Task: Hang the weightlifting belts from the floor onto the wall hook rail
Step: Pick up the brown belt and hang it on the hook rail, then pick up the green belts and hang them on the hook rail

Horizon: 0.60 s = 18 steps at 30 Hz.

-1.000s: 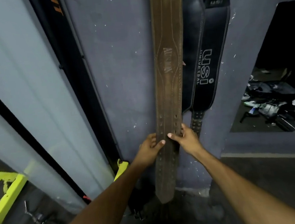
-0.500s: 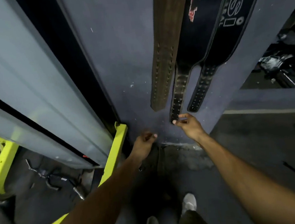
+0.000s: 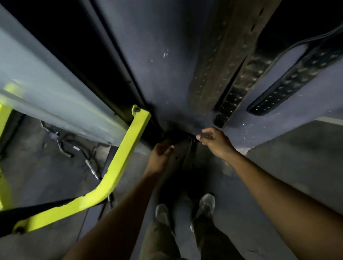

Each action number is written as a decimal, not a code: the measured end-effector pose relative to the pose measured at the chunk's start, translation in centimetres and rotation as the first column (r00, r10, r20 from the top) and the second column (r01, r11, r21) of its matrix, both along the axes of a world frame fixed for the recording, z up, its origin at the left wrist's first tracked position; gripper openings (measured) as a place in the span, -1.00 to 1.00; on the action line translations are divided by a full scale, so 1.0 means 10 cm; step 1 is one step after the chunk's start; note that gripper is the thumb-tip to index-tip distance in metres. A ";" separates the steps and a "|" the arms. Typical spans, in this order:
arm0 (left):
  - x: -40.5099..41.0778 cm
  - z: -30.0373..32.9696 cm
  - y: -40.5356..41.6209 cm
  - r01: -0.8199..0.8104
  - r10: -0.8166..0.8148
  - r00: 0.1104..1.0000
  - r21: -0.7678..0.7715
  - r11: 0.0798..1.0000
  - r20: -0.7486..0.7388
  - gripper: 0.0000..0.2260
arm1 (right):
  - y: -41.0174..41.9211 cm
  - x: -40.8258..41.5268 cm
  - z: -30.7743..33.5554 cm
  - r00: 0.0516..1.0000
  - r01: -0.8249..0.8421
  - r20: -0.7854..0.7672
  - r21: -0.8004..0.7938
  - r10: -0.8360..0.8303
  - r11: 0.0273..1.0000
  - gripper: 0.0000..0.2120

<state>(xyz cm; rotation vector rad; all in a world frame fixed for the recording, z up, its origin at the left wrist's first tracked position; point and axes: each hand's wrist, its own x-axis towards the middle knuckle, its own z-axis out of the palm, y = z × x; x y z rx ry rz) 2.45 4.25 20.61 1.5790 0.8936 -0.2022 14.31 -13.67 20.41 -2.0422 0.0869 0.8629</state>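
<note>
Three belts hang on the blue-grey wall (image 3: 155, 48): a brown leather belt (image 3: 223, 63), a black belt (image 3: 243, 80) with rows of holes beside it, and a second black belt (image 3: 287, 86) further right. The hook rail is out of view. At the foot of the wall a dark belt (image 3: 184, 153) lies in shadow on the floor. My left hand (image 3: 160, 157) curls around that belt's left edge. My right hand (image 3: 215, 142) is at its upper right end with fingers pinched together; blur and shadow hide whether it grips.
A yellow-green machine frame (image 3: 116, 170) runs along the floor to the left, with a grey panel (image 3: 37, 79) above it. Metal cable handles (image 3: 81, 152) lie on the floor behind the frame. My shoes (image 3: 206, 203) stand just below the hands.
Both hands let go of the hanging brown belt and dropped to the floor. The view tilted down. My left hand has closed on the dark belt at the wall's base.
</note>
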 end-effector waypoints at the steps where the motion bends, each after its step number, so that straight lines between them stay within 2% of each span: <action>1: 0.05 -0.12 0.02 -0.013 0.013 1.000 -0.007 1.000 -0.006 -0.87 | 0.03 0.04 -0.18 1.000 -0.002 -0.014 -0.006 0.002 1.000 -0.57; 3: 0.14 -0.43 0.07 -0.029 0.029 0.999 -0.019 0.999 -0.021 -0.94 | 0.10 0.10 -0.61 0.999 0.004 -0.054 -0.011 -0.005 1.000 -0.59; 6: 0.26 -1.07 0.15 -0.059 0.052 0.995 -0.085 0.995 -0.089 -0.89 | 0.21 0.17 -1.40 0.992 0.005 -0.125 -0.043 -0.010 0.999 -0.59; 11: 0.43 -2.48 0.33 -0.117 0.074 0.974 -0.196 0.974 -0.213 -0.95 | 0.40 0.26 -2.96 0.988 0.016 -0.150 -0.127 -0.035 0.992 -0.63; 15: 0.57 -3.73 0.52 -0.145 0.080 0.967 -0.264 0.953 -0.241 -0.81 | 0.66 0.38 -4.27 0.974 0.028 -0.220 -0.122 -0.054 0.992 -0.62; 18: 0.70 -4.56 0.65 -0.230 0.154 0.949 -0.271 0.935 -0.275 -0.79 | 0.84 0.56 -5.11 0.990 -0.053 -0.140 -0.174 0.028 0.983 -0.59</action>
